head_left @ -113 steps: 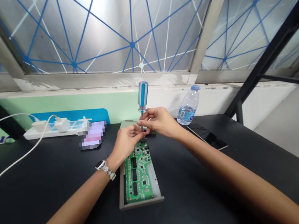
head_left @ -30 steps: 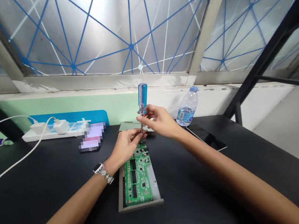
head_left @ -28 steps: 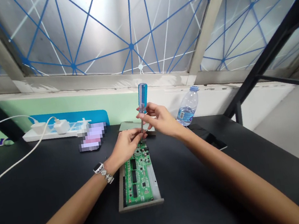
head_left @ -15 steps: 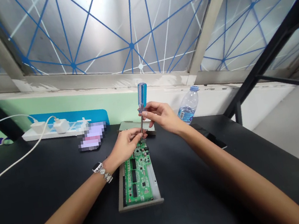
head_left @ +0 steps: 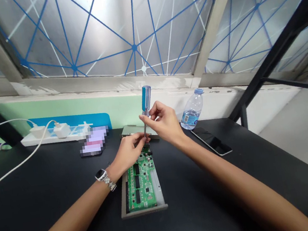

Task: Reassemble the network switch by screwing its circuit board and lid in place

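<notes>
A green circuit board (head_left: 141,182) lies in an open grey case (head_left: 160,191) on the black table (head_left: 52,191). My right hand (head_left: 163,123) pinches the lower part of a blue-and-clear-handled screwdriver (head_left: 145,100), which stands upright with its shaft running down to the board's far end. My left hand (head_left: 127,152), with a watch at the wrist, rests on the far end of the board, fingers curled and pinched around the shaft near the tip. The tip itself is hidden by the fingers.
A clear water bottle (head_left: 192,109) stands behind my right hand, and a dark phone (head_left: 211,141) lies flat to its right. A white power strip (head_left: 50,134) with chargers and a white cable (head_left: 9,168) sits at the back left, beside a blurred pink item (head_left: 93,141). A grey cover (head_left: 133,130) lies beyond the board.
My right hand has shifted its grip and turned a little on the screwdriver, which stays upright in the same spot. The left hand stays at the shaft's lower end.
</notes>
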`<action>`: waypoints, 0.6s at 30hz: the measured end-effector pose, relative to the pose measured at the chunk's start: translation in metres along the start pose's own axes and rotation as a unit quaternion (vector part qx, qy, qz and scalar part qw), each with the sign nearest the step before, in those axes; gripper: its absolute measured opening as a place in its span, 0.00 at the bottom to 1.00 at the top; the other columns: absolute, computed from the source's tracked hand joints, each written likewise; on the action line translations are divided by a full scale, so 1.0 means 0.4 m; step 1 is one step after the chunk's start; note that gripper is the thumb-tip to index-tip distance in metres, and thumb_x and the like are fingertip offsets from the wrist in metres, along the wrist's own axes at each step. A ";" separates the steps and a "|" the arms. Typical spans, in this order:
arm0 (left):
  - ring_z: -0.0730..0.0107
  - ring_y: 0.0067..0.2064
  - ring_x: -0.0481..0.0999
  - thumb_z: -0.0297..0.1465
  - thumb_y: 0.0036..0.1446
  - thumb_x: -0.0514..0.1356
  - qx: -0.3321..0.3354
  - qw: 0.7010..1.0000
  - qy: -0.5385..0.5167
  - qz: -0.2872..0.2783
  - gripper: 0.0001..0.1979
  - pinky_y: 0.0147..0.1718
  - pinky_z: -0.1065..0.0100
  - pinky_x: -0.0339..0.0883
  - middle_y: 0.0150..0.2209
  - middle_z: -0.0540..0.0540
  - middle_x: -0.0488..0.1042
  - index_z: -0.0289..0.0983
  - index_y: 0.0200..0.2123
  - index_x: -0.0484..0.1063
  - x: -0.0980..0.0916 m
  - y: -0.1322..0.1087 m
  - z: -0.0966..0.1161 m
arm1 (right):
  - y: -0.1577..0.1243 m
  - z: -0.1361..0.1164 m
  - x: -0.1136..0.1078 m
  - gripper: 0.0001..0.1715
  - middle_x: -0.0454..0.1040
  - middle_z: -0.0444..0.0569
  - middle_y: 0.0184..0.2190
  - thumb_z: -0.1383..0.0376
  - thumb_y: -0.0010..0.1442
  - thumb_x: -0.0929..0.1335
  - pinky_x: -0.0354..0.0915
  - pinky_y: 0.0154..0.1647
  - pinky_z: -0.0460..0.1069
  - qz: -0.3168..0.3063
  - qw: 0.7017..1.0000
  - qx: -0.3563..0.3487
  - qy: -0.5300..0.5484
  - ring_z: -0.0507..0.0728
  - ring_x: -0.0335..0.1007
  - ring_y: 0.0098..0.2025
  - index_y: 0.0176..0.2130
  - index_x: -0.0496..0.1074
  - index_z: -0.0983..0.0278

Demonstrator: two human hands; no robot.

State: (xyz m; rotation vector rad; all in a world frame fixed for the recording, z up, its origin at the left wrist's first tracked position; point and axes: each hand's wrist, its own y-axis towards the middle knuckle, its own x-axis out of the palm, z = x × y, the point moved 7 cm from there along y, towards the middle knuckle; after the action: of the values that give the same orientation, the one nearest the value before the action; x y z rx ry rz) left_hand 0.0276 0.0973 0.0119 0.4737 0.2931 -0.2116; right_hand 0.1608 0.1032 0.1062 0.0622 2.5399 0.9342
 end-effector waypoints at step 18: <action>0.59 0.46 0.82 0.34 0.66 0.55 0.009 1.000 0.017 -0.013 0.13 0.48 0.61 0.73 0.43 0.42 0.83 0.36 0.45 0.78 0.003 -0.001 0.002 | 0.031 0.039 0.006 0.20 0.71 0.43 0.26 0.55 0.53 0.75 0.68 0.20 0.46 -0.204 0.961 0.077 0.169 0.53 0.72 0.26 0.36 0.67 0.63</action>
State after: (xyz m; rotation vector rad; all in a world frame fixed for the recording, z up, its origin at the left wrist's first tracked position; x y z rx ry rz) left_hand 0.0286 0.0963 0.0119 0.4909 0.3308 -0.2323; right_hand 0.1635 0.1228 0.1025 -0.6001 2.7700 0.6241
